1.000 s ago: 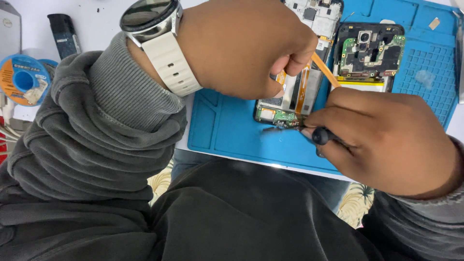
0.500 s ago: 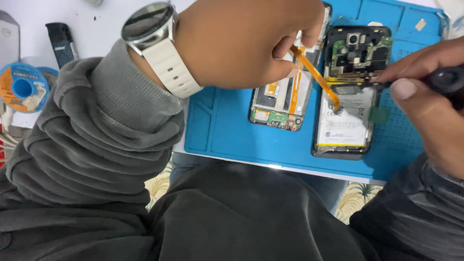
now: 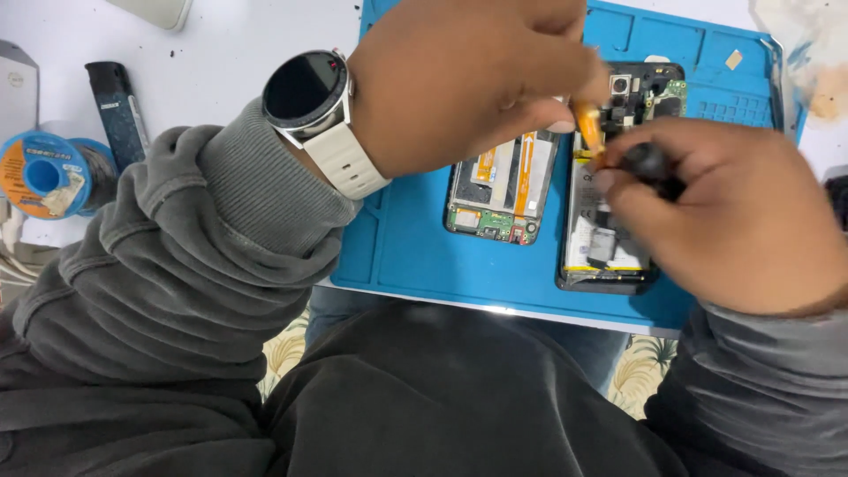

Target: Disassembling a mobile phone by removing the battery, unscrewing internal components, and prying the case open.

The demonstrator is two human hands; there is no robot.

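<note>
Two opened phone halves lie on a blue work mat [image 3: 415, 256]. The left half [image 3: 499, 190] shows an orange flex strip and a green board at its near end. The right half [image 3: 609, 238] shows a battery and camera parts. My left hand [image 3: 468, 79], with a white-strapped watch [image 3: 309, 97] on its wrist, pinches an orange flex cable [image 3: 587, 124] above the right half. My right hand [image 3: 733, 212] grips a black tool handle [image 3: 649, 163] right beside that cable. The tool's tip is hidden.
On the white table at the left sit a blue solder spool [image 3: 40, 172] and a black lighter-like object [image 3: 119, 110]. A stained cloth [image 3: 808, 53] lies at the top right, past the mat. My grey sleeves and dark lap fill the foreground.
My view has shifted, so the mat and phones sit further right. My right hand has come back in from the right edge to the orange cable, which my left hand still pinches.
</note>
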